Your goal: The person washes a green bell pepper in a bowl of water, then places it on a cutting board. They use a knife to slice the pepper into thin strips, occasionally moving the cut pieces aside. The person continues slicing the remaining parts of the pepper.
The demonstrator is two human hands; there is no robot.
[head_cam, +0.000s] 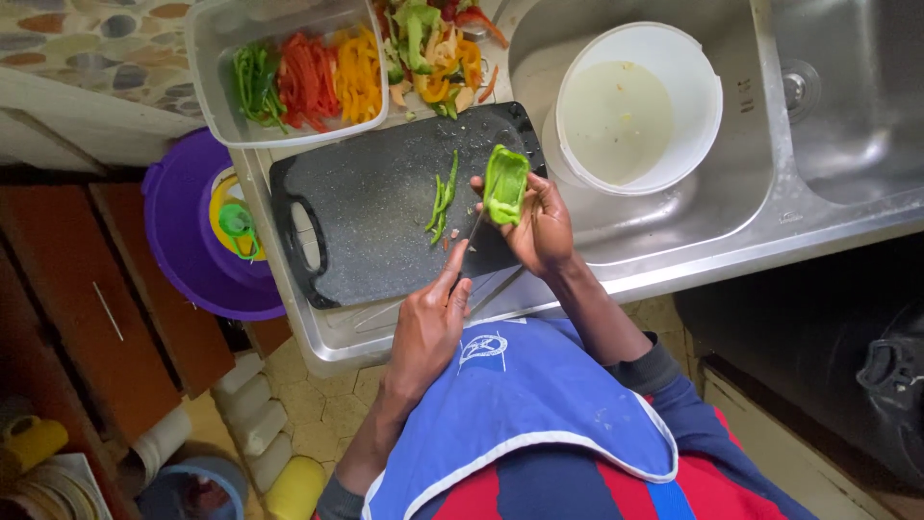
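A green pepper piece (505,185) is being held above the dark cutting board (375,231), pinched in the right hand (539,226). The left hand (428,323) is gripping a knife (472,231) (blade barely visible), beside cut green strips (443,197).

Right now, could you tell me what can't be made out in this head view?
- Knife: only a thin sliver of blade shows; the left hand covers the handle.
- Green pepper: its underside is hidden by the right hand.
- Scrap pile: cut off by the top edge.
- Purple bucket: partly under the counter; contents too small to tell.
- Black bin: dark, cut off by the right edge.
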